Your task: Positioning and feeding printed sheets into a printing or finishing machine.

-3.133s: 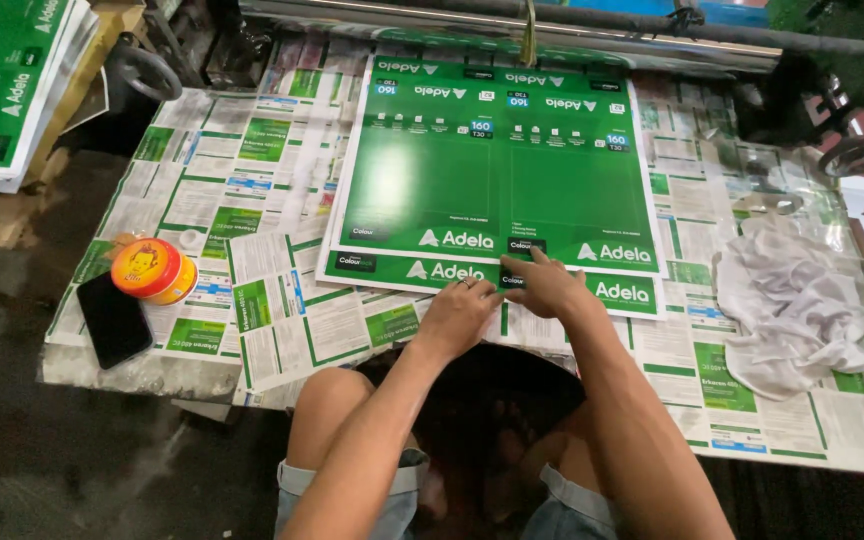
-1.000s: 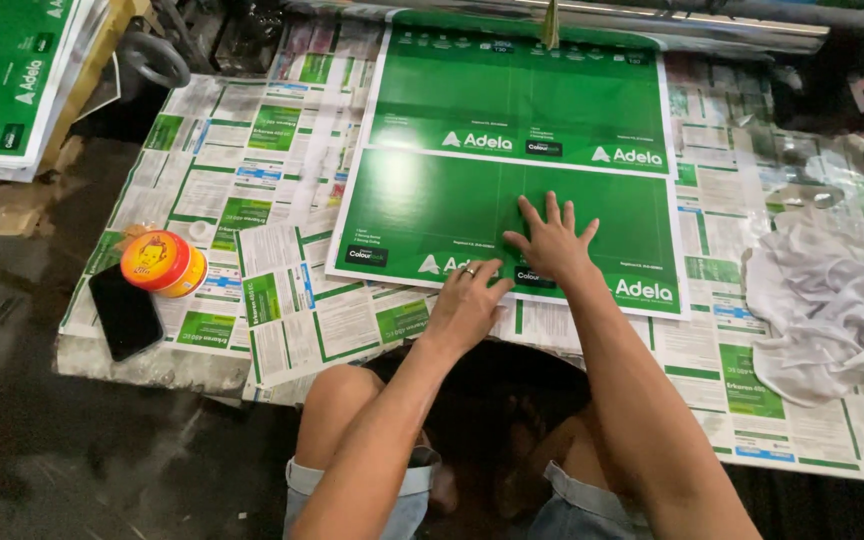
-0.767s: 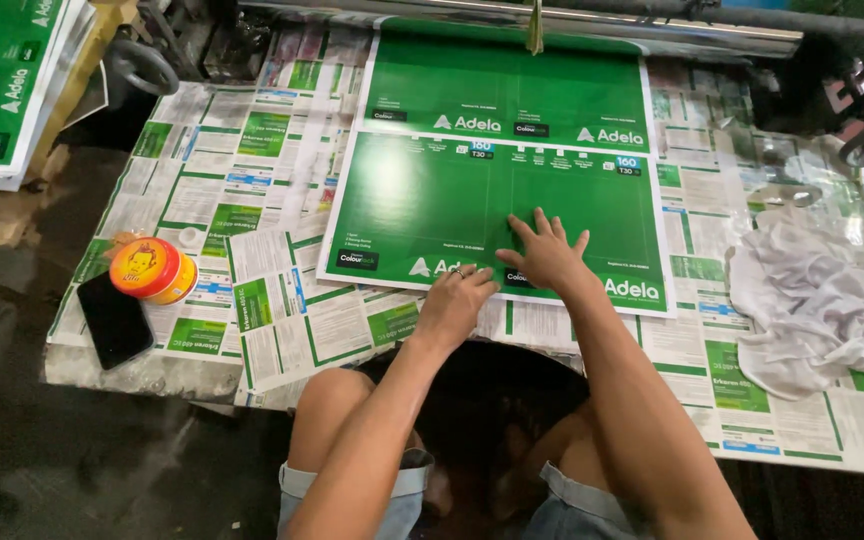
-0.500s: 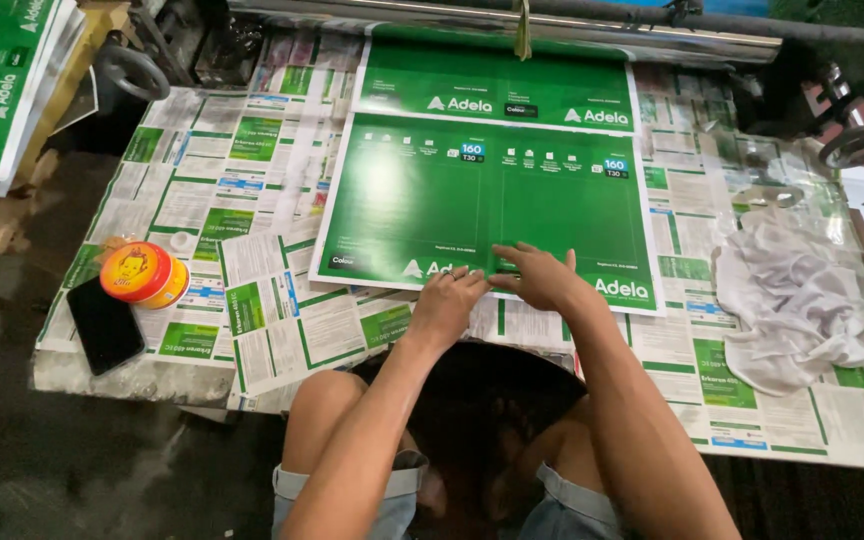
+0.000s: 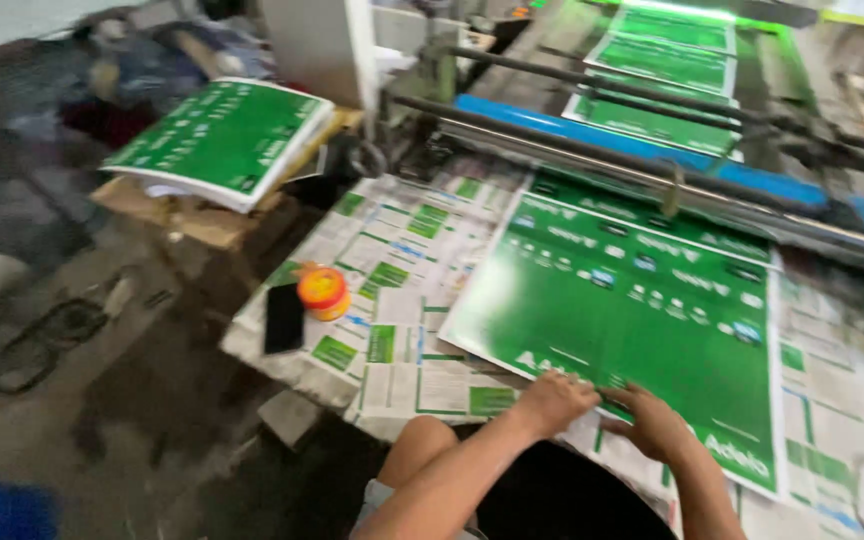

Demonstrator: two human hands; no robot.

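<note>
A large green printed sheet [image 5: 642, 300] lies flat on a newspaper-covered table [image 5: 392, 250], its far end under the machine's rollers. My left hand [image 5: 555, 398] rests on the sheet's near edge, fingers curled onto it. My right hand [image 5: 652, 422] presses on the same near edge a little to the right, fingers spread. Neither hand lifts the sheet.
A printing machine with a blue bar [image 5: 632, 150] and dark rods crosses the far side, more green sheets [image 5: 672, 60] lying on it. A stack of green sheets [image 5: 217, 140] sits on cardboard at the left. A black phone [image 5: 283, 318] and an orange-lidded jar [image 5: 323, 291] sit near the table's left edge.
The view has swung left and tilted up, showing the machine and the left stack. Both hands stay on the sheet's near edge, and the right hand's fingers have drawn back toward it.
</note>
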